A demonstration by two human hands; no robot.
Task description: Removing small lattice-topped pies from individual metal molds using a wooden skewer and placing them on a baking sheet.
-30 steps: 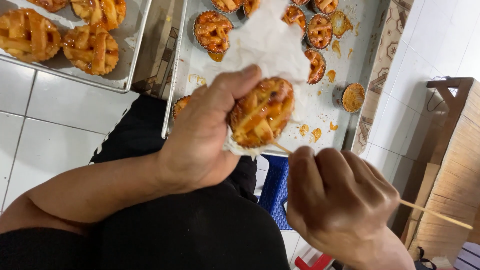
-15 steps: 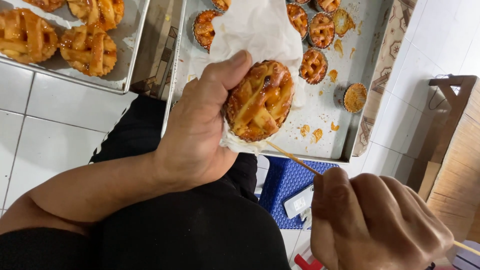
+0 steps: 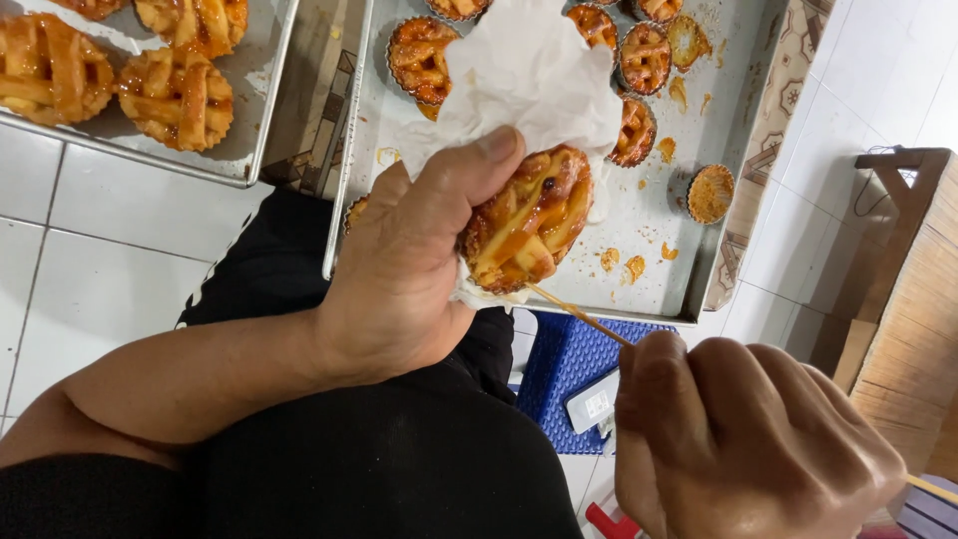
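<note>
Head view: my left hand [image 3: 399,289] grips the lattice tart [image 3: 527,218] in paper; my right hand [image 3: 738,439] pinches the skewer [image 3: 579,314], best eased gently along the crust edge.

Left hand [image 3: 399,269]: forearm enters from lower left, wrist bent, fingers curled closed in a grip, thumb pressed flat on top. Right hand [image 3: 748,439]: low right, knuckles up, fingers bunched in a tight pinch.
</note>
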